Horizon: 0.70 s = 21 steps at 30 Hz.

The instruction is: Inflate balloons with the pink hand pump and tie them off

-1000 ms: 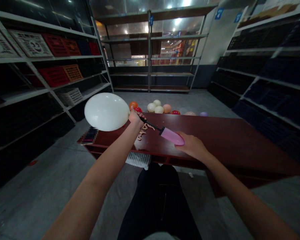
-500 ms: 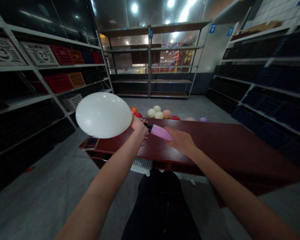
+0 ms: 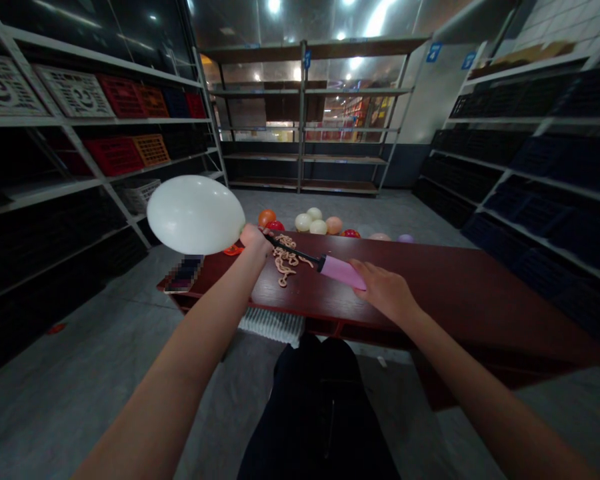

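Note:
My left hand (image 3: 255, 237) is closed round the neck of a blown-up white balloon (image 3: 195, 215), pinching it onto the black nozzle of a hand pump. The balloon floats to the left, above the table's left end. My right hand (image 3: 386, 291) grips the pump's pink handle (image 3: 341, 272), which is pulled out so the black shaft (image 3: 294, 254) shows between my hands. Under the pump a heap of limp pale uninflated balloons (image 3: 283, 259) lies on the dark red table (image 3: 455, 283).
A phone (image 3: 184, 275) lies at the table's left corner beside a small red piece (image 3: 233, 251). Several inflated balloons (image 3: 318, 223) sit on the floor behind the table. Metal shelving with crates (image 3: 113, 152) lines the left, back and right sides.
The pump handle was pushed in toward the balloon half a second ago and is now drawn out again. The balloon has shifted a little left, and the view tilted.

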Each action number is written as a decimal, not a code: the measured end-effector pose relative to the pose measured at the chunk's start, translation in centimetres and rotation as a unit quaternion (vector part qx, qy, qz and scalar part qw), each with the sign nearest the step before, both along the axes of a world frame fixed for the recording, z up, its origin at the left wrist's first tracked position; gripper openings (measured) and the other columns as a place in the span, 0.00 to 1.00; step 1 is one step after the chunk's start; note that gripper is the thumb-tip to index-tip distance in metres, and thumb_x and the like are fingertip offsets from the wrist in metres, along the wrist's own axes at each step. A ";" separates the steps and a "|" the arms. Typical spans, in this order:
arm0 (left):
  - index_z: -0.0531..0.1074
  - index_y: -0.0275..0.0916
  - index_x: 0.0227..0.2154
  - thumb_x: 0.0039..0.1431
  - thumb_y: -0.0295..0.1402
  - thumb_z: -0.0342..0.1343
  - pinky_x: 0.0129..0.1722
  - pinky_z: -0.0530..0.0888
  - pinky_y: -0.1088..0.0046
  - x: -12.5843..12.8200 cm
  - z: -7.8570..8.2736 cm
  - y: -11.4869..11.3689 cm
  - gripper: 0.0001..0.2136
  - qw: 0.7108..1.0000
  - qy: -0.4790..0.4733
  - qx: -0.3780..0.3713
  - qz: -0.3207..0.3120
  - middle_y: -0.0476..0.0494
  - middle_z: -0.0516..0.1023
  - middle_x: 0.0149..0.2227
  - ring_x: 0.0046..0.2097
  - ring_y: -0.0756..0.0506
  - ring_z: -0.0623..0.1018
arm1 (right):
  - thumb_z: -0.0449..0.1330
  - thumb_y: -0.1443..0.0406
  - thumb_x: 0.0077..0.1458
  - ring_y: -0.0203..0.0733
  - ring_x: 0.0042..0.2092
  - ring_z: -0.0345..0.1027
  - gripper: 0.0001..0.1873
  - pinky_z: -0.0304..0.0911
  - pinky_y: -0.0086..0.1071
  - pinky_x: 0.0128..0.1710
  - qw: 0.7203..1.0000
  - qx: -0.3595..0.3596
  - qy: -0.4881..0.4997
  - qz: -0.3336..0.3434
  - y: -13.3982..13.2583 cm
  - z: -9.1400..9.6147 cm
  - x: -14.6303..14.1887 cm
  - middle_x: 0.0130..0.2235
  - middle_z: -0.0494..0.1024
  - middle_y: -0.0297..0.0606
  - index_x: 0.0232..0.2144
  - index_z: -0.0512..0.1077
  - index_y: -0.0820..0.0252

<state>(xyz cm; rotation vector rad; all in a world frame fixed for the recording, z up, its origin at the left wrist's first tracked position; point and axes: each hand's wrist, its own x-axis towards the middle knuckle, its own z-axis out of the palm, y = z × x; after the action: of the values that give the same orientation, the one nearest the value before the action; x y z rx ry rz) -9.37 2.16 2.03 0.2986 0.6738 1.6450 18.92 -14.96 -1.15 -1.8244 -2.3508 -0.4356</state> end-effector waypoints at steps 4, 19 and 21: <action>0.54 0.41 0.24 0.68 0.27 0.46 0.21 0.60 0.74 0.2 2.2 -1.1 0.15 0.993 -0.018 -0.086 0.084 0.53 0.54 0.19 0.19 0.53 0.56 | 0.58 0.61 0.61 0.53 0.48 0.76 0.29 0.69 0.39 0.40 1.000 0.012 0.011 -0.005 -0.1 0.1 0.6 0.56 0.76 0.47 0.64 0.63 0.54; 0.48 0.41 0.21 0.62 0.25 0.46 0.16 0.55 0.77 5.0 3.1 -6.8 0.16 0.993 -0.076 -0.014 0.094 0.57 0.50 0.15 0.14 0.55 0.54 | 0.61 0.60 0.58 0.50 0.49 0.75 0.30 0.67 0.37 0.42 0.999 0.027 0.027 0.015 1.2 1.6 -1.9 0.56 0.77 0.43 0.62 0.64 0.52; 0.48 0.41 0.22 0.62 0.25 0.46 0.16 0.55 0.77 5.7 2.9 -7.2 0.16 0.992 -0.075 -0.031 0.100 0.57 0.50 0.15 0.14 0.55 0.54 | 0.61 0.60 0.58 0.50 0.49 0.75 0.29 0.66 0.37 0.42 0.999 0.024 0.026 0.028 1.7 1.8 -3.2 0.56 0.77 0.43 0.62 0.64 0.52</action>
<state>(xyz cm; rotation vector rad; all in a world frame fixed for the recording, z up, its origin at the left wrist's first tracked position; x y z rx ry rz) -3.65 -5.03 4.98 0.0620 0.6554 1.8138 15.68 -13.30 0.69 -1.7247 -2.3298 -0.4278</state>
